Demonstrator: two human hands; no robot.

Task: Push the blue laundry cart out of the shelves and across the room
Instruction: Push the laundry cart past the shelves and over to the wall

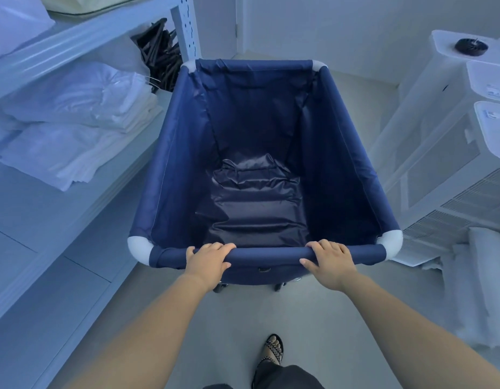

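The blue laundry cart [271,252] fills the middle of the head view, a deep navy fabric bin with white corner joints and nothing inside. My left hand [208,261] is wrapped over the near rim left of centre. My right hand [328,261] grips the same rim right of centre. The cart stands on the pale floor in the aisle, with its wheels just visible under the near edge.
White shelves [83,37] run along the left, holding folded white linens [83,108] and dark hangers [159,49]. White appliances [439,153] and pillows [487,265] line the right. A door corner [237,26] lies ahead. My sandalled foot [272,349] is below.
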